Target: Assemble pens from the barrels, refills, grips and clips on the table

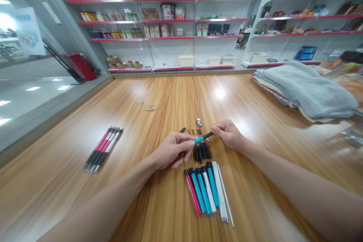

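Note:
My left hand (172, 152) and my right hand (228, 134) together hold one pen (203, 137) above the wooden table (141, 121). The left fingers pinch its teal barrel end, the right fingers pinch its black grip end. Just below lie several black pen tips (201, 152). Nearer me sits a row of pen barrels (202, 190), one red and the rest teal, with several thin white refills (222, 193) beside them on the right. Small metal parts (199, 122) rest beyond the hands.
A bundle of assembled pens (103, 148) lies at the left. A wire ring (151, 108) lies farther back. Folded cloths (303, 89) are stacked at the right. Shop shelves (167, 19) with goods line the back wall.

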The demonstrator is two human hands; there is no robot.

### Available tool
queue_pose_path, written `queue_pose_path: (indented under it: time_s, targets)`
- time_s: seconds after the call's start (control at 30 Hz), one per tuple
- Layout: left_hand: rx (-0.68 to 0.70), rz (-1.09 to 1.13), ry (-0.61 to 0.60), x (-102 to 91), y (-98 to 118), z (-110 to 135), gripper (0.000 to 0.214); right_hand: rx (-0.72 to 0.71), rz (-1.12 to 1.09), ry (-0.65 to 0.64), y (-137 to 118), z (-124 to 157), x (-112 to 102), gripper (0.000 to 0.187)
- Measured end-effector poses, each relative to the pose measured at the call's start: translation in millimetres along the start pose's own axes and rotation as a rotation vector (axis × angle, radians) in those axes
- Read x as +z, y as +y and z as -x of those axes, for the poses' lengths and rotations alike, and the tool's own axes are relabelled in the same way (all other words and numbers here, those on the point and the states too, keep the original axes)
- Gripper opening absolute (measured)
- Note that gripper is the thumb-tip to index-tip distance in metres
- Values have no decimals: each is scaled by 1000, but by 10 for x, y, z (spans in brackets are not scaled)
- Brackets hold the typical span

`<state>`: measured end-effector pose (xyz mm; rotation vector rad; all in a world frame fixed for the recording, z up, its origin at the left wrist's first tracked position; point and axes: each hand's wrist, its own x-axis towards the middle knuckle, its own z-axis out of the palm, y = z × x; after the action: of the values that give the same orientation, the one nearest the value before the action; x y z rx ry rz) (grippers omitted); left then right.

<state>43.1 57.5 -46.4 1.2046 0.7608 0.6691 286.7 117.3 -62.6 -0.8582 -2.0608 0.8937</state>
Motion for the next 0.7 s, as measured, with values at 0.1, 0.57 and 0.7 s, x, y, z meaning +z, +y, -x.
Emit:
queue_pose_path:
  time_s: [0.1, 0.57, 0.7]
  targets:
    - [-94, 262, -56, -113, 25, -28, 46, -114, 185, 226, -59, 15, 23, 44]
    - [100, 89, 235, -22, -42, -17, 41, -136, 262, 323, -230, 48, 77, 47]
    - [220, -305, 374, 82, 0, 31, 40, 101, -38, 217, -133, 6, 50, 54]
